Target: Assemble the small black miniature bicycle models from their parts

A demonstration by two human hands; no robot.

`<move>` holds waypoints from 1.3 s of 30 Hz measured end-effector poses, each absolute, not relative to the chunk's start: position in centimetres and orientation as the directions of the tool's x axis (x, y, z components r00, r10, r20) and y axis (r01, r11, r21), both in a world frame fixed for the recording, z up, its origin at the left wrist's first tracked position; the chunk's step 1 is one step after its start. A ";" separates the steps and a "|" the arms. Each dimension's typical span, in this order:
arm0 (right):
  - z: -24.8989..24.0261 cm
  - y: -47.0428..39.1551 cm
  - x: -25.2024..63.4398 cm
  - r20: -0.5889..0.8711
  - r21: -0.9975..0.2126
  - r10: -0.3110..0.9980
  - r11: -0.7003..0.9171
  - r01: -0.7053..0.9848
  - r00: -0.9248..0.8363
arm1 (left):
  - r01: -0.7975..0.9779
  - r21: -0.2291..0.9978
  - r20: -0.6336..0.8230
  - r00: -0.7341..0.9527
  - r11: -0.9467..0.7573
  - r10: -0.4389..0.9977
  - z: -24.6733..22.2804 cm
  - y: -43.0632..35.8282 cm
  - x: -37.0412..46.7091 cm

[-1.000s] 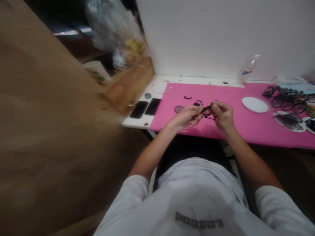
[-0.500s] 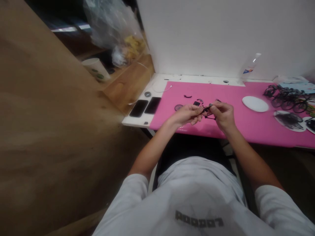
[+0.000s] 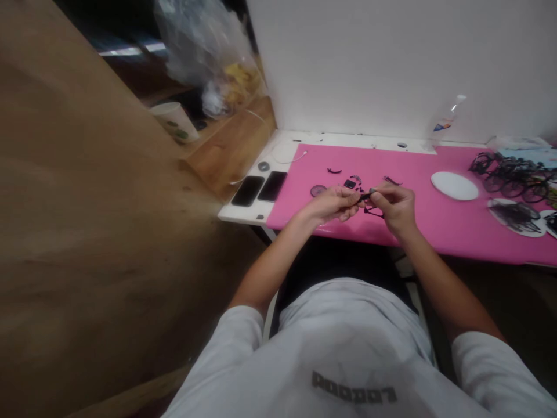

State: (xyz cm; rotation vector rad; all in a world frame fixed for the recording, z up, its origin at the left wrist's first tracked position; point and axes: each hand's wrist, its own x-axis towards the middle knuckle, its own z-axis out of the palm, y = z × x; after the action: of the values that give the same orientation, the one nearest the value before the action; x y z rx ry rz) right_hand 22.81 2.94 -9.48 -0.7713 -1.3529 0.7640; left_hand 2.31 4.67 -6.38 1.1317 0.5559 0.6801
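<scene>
Both hands are up over the front part of the pink mat [image 3: 409, 164], close together. The left hand [image 3: 333, 204] pinches a small black piece [image 3: 364, 198] between its thumb and finger. The right hand [image 3: 395, 207] has its fingertips closed on the other end of the same piece, so it sits between the two hands, above the mat. A thin black frame [image 3: 374, 214] shows just under the right hand, but I can't tell if it is joined to the piece. On the mat, behind the hands, lie a round grey disc [image 3: 318, 190], a curved black bit [image 3: 334, 170], a little black block [image 3: 349, 184] and a black strip [image 3: 392, 181]. On the right part of the mat is a white plate [image 3: 455, 186], and past it are a heap of black wheels [image 3: 507, 180] and a plate of thin dark bits [image 3: 516, 218]. Two black phones [image 3: 248, 191] lie just left of the mat. A clear bottle [image 3: 444, 125] stands at the mat's back edge.
</scene>
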 end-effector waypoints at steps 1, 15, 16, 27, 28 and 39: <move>-9.5 2.9 22.8 0.547 -0.835 0.834 0.550 -0.029 0.067 | -0.201 0.941 -0.067 0.676 0.271 0.734 -6.4 4.7 2.4; -8.9 2.8 22.7 0.591 -0.806 0.806 0.591 -0.013 0.020 | -0.185 0.901 -0.189 0.647 0.392 0.738 -5.5 3.9 2.9; -9.0 2.7 22.7 0.581 -0.814 0.814 0.581 -0.021 0.016 | -0.184 0.897 -0.198 0.644 0.401 0.739 -5.4 3.9 2.9; -8.8 2.5 22.5 0.591 -0.807 0.807 0.591 0.007 0.012 | -0.179 0.897 -0.208 0.637 0.404 0.742 -6.8 4.8 2.7; -8.8 2.5 22.5 0.593 -0.805 0.805 0.593 0.006 0.015 | -0.174 0.896 -0.214 0.637 0.408 0.741 -6.9 4.8 2.7; -8.8 2.6 22.5 0.634 -0.773 0.773 0.634 0.015 0.037 | -0.203 0.889 -0.204 0.628 0.411 0.751 -6.6 4.4 2.9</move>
State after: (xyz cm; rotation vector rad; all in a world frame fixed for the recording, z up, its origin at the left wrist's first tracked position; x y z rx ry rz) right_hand 22.51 2.59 -8.76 -0.7110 -1.4303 0.6639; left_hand 2.86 4.36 -6.58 0.9692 0.6595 0.6579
